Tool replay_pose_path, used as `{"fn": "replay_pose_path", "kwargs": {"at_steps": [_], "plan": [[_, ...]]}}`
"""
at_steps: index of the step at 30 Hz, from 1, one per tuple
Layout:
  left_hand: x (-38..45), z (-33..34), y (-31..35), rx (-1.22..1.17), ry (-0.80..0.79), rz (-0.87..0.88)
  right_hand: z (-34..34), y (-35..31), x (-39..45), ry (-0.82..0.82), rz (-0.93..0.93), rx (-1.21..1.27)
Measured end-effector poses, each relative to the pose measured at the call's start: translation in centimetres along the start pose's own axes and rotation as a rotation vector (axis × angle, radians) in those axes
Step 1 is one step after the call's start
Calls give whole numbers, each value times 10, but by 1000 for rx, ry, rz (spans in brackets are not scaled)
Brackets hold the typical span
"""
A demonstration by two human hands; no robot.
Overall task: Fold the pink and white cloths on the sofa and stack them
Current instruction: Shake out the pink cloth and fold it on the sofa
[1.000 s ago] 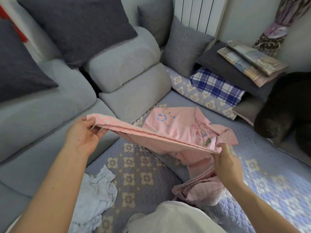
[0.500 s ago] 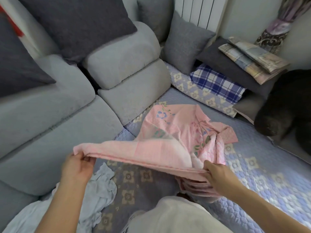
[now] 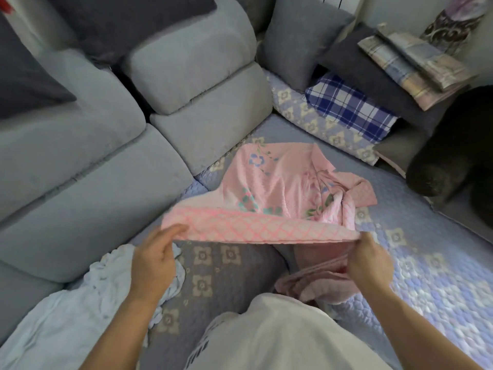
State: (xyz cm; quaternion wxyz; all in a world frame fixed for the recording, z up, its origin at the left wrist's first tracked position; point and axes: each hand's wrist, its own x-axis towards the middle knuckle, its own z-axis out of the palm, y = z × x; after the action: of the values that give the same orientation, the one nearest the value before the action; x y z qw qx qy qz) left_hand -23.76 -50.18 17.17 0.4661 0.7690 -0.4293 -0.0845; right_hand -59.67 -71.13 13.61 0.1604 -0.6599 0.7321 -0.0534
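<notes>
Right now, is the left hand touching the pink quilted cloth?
Touching: the head view shows the left hand with its fingers against the pink quilted cloth edge.
</notes>
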Motion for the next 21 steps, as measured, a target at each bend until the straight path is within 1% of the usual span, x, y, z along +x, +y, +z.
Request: {"fn": "replay_pose_path", "kwargs": {"at_steps": [1, 2, 3, 4, 5, 6, 7, 8, 10, 11, 14, 16, 18, 19, 21], "plan": [[-12, 9, -9, -7, -34, -72, 5, 1, 4, -43, 80, 99], [-21, 19, -15, -84, -14, -233, 4, -3, -1, -34, 116, 156], [-28, 30, -22, -267, 69, -476, 3, -7, -5, -3, 109, 194], [-32, 38, -27, -517, 184, -746, 3, -9, -11, 12, 20, 221], [-35, 43, -35, -750, 292, -967, 0, -12, -21, -39, -77, 264], [-38, 43, -41, -943, 376, -1126, -1, -13, -31, -93, -201, 231], [-42, 40, -50, -1046, 422, -1225, 1, -9, -38, -115, -347, 101], [-45, 35, -56, -1087, 430, -1262, 6, -1, -44, -102, -450, 2], [-50, 25, -65, -1104, 388, -1268, 23, 23, -43, -59, -491, -46], [-53, 22, -69, -1105, 386, -1271, 33, 33, -44, -64, -429, -60], [-58, 22, -78, -1216, 364, -1273, 44, 31, -54, -58, -286, -33], [-51, 20, -73, -1375, 369, -1212, 47, 30, -60, -51, -278, -53], [-36, 19, -60, -1446, 339, -1146, 47, 33, -54, -67, -260, -56], [-27, 21, -48, -1440, 296, -1097, 45, 32, -49, -83, -202, -31], [0, 30, -18, -1351, 177, -1023, 40, 25, -38, -116, -2, 132]]}}
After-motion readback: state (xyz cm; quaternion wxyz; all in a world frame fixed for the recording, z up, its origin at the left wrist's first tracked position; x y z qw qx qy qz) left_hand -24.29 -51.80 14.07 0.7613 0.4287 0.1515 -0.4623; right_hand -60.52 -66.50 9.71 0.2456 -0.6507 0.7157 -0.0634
